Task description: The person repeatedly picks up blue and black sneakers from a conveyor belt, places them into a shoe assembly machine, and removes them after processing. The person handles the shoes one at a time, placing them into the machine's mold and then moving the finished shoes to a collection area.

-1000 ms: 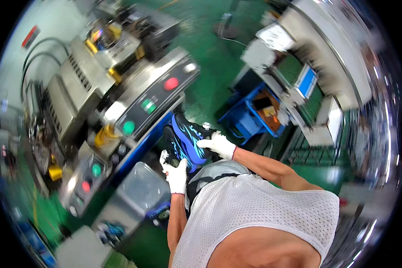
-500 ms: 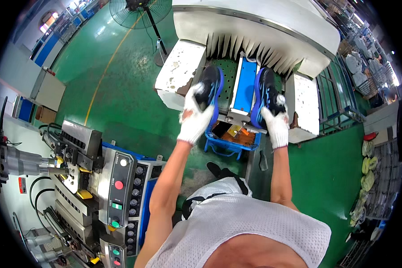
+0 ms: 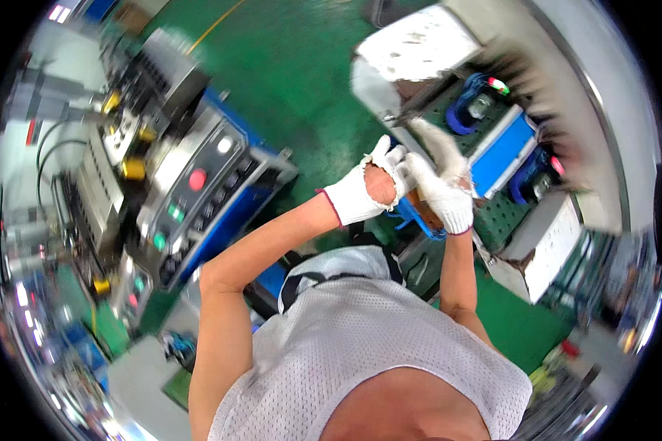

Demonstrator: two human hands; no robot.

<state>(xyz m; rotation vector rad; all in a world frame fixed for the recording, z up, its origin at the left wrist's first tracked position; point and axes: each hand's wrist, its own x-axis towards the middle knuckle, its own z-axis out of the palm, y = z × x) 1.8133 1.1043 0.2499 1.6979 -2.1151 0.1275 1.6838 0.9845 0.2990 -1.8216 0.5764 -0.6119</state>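
My left hand (image 3: 375,182), in a white knit glove torn across its back, is raised before my body. Its fingers are partly bent and apart, and I see nothing in them. Close beside it, my right hand (image 3: 446,184) wears a similar glove, with fingers stretched out and somewhat blurred. The two hands meet or overlap at the fingers; contact is hard to tell. Beyond them, a black and blue sports shoe (image 3: 472,109) rests on the green perforated conveyor (image 3: 502,223). The other shoe (image 3: 535,178) lies past the blue centre strip (image 3: 504,151). Neither hand touches a shoe.
A white machine hood (image 3: 577,88) with a blurred strip curtain stands behind the shoes. White side blocks (image 3: 419,44) flank the conveyor. A blue basket (image 3: 419,214) sits under its near end, partly hidden. To the left is a press machine with a button panel (image 3: 191,180).
Both hands have let go of the shoes and come back together toward my body. The shoes now lie on the conveyor. My view has turned left, toward the press machine.
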